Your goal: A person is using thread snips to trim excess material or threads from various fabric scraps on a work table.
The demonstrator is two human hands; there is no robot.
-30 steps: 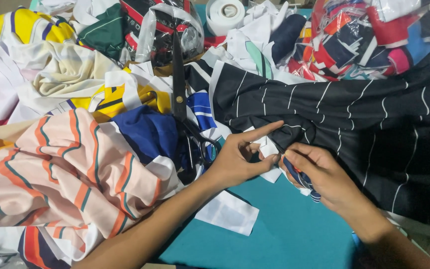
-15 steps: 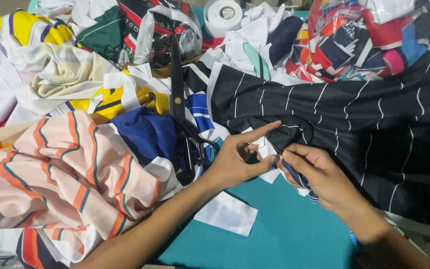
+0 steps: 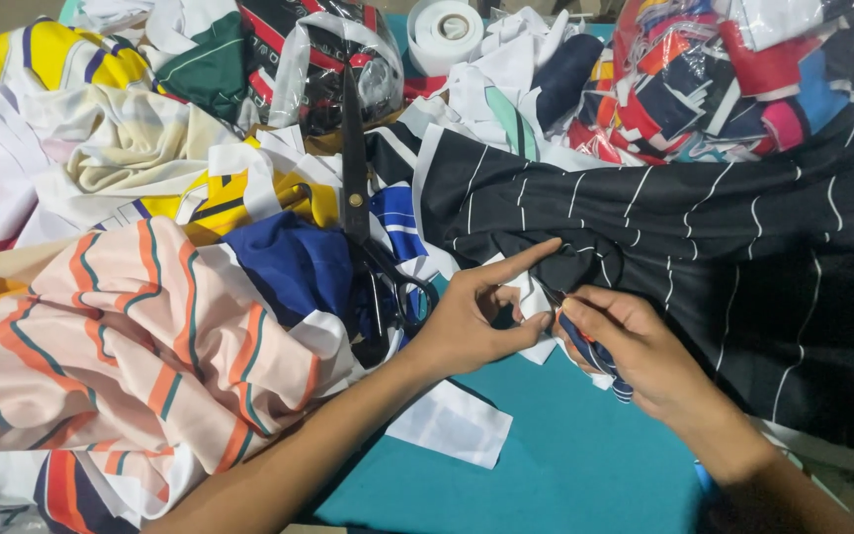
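Observation:
My left hand pinches a small white fabric piece at the edge of a black garment with thin white stripes, its index finger stretched out over the black cloth. My right hand grips a small dark blue striped scrap and touches the same white piece from the right. Both hands meet above the teal table.
Large black scissors lie just left of my left hand on blue cloth. A peach striped garment and other fabrics are piled at left. A white tape roll and plastic bags of scraps sit at the back. A white rectangle lies on the table.

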